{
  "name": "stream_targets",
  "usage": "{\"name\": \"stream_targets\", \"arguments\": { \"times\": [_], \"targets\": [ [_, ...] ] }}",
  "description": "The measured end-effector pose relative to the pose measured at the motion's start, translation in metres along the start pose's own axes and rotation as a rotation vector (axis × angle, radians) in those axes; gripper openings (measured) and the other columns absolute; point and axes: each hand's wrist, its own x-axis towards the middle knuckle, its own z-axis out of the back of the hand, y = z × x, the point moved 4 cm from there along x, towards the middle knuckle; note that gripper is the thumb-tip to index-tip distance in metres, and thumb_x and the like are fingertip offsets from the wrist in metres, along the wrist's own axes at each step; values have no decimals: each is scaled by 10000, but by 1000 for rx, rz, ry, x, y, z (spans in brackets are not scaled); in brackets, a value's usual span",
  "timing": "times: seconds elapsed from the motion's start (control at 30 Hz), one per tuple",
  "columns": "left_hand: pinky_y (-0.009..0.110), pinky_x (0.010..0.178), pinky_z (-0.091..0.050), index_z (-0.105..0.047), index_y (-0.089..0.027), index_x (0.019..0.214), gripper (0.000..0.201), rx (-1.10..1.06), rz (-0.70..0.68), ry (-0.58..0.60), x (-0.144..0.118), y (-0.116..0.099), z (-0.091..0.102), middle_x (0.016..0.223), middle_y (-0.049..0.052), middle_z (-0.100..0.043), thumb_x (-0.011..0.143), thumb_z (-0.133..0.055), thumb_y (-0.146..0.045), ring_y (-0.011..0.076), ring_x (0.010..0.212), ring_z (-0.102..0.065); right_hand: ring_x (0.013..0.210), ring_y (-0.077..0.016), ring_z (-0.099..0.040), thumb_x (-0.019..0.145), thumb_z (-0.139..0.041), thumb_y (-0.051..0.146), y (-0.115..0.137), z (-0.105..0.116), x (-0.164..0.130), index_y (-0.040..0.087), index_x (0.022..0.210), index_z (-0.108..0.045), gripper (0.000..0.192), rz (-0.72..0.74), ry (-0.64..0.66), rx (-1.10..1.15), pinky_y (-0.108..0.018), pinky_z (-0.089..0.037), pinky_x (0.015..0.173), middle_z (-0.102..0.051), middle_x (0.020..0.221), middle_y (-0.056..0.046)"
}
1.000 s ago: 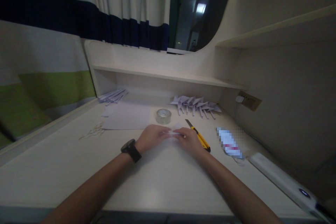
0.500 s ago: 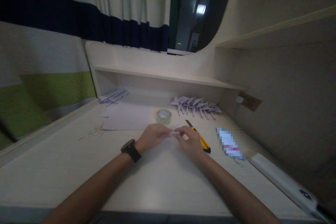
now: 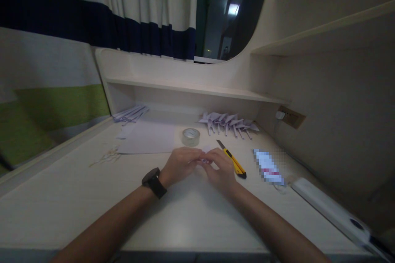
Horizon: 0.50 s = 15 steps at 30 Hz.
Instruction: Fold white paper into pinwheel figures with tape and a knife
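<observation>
- The left hand (image 3: 180,165) and the right hand (image 3: 219,169) meet fingertip to fingertip low over the worktop (image 3: 77,197), both closed on a small piece of paper (image 3: 206,154) pinched between them.
- Only a pale sliver of that paper shows above the fingers; its shape cannot be made out.
- A dark watch (image 3: 153,182) sits on the left wrist.
- Just beside the right hand lies a yellow utility knife (image 3: 233,160), its blade end pointing away from the person.
- A roll of clear tape (image 3: 190,136) lies flat just beyond the hands.
- Left of the tape a flat sheet of paper (image 3: 148,139) rests on the worktop, with thin paper scraps (image 3: 106,157) near its front-left corner.
- Under the low shelf (image 3: 197,89), a row of folded paper figures (image 3: 230,122) stands at the right and a bundle of folded strips (image 3: 130,113) lies at the left.
- Right of the knife lies a blurred packet (image 3: 268,167), and further right a long white bar (image 3: 327,209) along the worktop's edge.
- A striped curtain (image 3: 101,16) hangs behind.
</observation>
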Motion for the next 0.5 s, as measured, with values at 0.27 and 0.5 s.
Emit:
{"name": "stream_targets", "arguments": {
  "times": [0.27,0.5],
  "targets": [
    [298,791,-482,-678,-217,985,188,59,5,53,3,-3,0,951,45,-719,892,-517,-244,180,877,-657,677,-157,-562,768,-664,178,-5,-1,-3,242,852,-694,109,-57,-32,12,-289,-479,594,-591,743,-28],
    [302,753,-473,-665,-200,986,199,104,-18,105,5,-7,0,872,48,-708,907,-488,-244,176,813,-645,651,-140,-546,760,-683,211,-5,-1,0,231,828,-696,73,-87,-20,22,-272,-480,574,-577,738,-20]
  ]
}}
